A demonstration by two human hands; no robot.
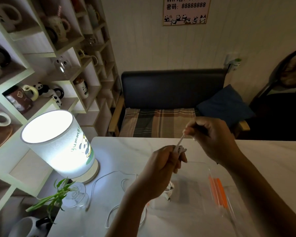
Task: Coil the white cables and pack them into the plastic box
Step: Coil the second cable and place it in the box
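Note:
My left hand (162, 165) is closed around a small bundle of coiled white cable (179, 149), held above the table. My right hand (210, 134) pinches the free end of that cable a little higher and to the right, stretching a short length taut between the hands. Below them stands the clear plastic box (195, 189) with an orange clip on its right side; another white cable (169, 190) lies inside it near the left wall. More loose white cable (109, 218) trails over the table to the left of the box.
A lit cylindrical lamp (58, 142) stands at the table's left, with a glass vase holding a green plant (72, 195) in front of it. Shelves of mugs fill the left wall. A dark bench with a blue cushion (225, 103) sits beyond the table's far edge.

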